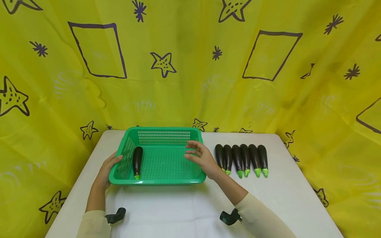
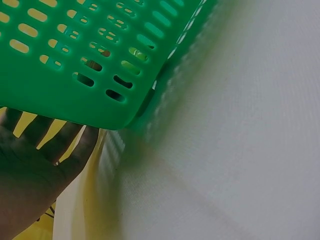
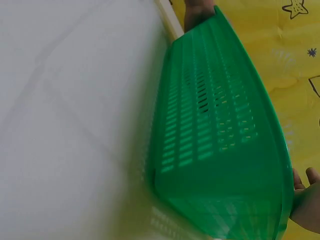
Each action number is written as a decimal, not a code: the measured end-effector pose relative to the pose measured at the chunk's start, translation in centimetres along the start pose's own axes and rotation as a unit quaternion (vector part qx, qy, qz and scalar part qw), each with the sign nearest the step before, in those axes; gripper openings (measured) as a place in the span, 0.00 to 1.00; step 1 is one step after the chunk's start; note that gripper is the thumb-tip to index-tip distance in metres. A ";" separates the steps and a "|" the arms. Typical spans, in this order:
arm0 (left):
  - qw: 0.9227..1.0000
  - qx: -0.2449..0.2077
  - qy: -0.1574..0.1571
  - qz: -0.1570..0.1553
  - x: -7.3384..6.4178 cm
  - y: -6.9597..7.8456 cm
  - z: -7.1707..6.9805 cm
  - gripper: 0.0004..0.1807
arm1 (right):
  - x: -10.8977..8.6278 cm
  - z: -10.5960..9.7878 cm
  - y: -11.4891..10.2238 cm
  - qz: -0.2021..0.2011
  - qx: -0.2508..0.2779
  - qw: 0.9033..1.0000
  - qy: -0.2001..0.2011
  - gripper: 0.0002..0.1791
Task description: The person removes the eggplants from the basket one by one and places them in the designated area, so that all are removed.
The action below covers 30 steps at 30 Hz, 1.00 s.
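A green plastic basket (image 1: 157,181) with slotted walls sits on the white-covered table. My left hand (image 1: 105,170) grips its left rim, thumb on top; in the left wrist view the fingers (image 2: 67,140) reach beneath the rim. One dark eggplant (image 1: 137,162) with a bright green stem end lies inside, near the left wall. My right hand (image 1: 203,160) is over the basket's right end, fingers loosely bent and holding nothing. In the right wrist view that hand (image 3: 307,207) shows beside the rim; contact is unclear.
Several more eggplants (image 1: 244,157) lie side by side in a row right of the basket, green ends toward me. A yellow curtain (image 1: 190,96) with drawn stars encloses the table's back and sides. White tablecloth (image 1: 166,211) shows in front of the basket.
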<state>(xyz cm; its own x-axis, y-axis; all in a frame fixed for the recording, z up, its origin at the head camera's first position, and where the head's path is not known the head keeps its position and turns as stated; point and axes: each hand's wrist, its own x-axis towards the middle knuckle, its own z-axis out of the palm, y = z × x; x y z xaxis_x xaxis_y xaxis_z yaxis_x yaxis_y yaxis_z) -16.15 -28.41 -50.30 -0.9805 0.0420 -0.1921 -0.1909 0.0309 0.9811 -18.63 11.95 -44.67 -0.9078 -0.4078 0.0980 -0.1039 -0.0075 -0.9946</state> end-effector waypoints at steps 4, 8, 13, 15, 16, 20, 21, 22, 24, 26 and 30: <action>1.000 -0.003 -0.001 -0.006 0.0 -0.1 0.0 0.36 | 0.6 1.1 -0.1 0.003 -0.005 1.000 -0.007 0.36; 1.000 -0.003 -0.002 -0.007 0.0 0.0 0.0 0.36 | 1.2 2.1 -0.2 0.013 -0.001 1.000 -0.016 0.36; 1.000 0.003 -0.004 -0.004 -0.2 0.0 -0.2 0.36 | 1.5 3.3 0.0 0.022 0.004 0.999 -0.022 0.35; 1.000 0.004 -0.005 -0.003 -0.2 -0.1 -0.2 0.36 | 1.6 3.7 0.0 0.025 0.005 0.999 -0.026 0.35; 1.000 0.005 -0.005 -0.001 -0.2 0.0 -0.1 0.36 | 1.7 3.8 0.0 0.023 0.005 0.999 -0.028 0.35; 1.000 0.003 -0.005 0.001 -0.1 0.1 0.0 0.36 | 2.0 4.4 -0.1 0.024 0.008 0.999 -0.037 0.36; 1.000 0.002 -0.004 0.002 -0.1 0.1 0.0 0.36 | 2.1 4.6 -0.2 0.023 0.008 0.999 -0.038 0.36; 1.000 0.001 -0.004 0.003 -0.1 0.1 0.0 0.36 | 2.2 4.8 -0.3 0.023 0.008 0.999 -0.040 0.36; 1.000 -0.002 -0.004 0.003 0.0 0.1 0.1 0.36 | 2.5 5.2 -0.5 0.021 0.009 0.999 -0.043 0.36; 1.000 -0.007 -0.004 0.001 0.0 0.1 0.2 0.36 | 2.8 5.7 -0.6 0.021 0.007 0.999 -0.042 0.35; 1.000 -0.009 -0.002 -0.004 -0.1 0.0 0.2 0.36 | 3.4 6.8 -0.9 0.021 0.004 0.999 -0.049 0.34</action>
<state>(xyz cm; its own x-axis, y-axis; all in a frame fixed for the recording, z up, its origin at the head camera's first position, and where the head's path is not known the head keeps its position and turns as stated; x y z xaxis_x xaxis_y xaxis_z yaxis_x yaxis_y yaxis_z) -16.08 -28.22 -50.25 -0.9789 0.0459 -0.1993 -0.1989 0.0141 0.9799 -18.91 4.37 -43.66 -0.8676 -0.4944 0.0534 -0.0640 0.0045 -0.9979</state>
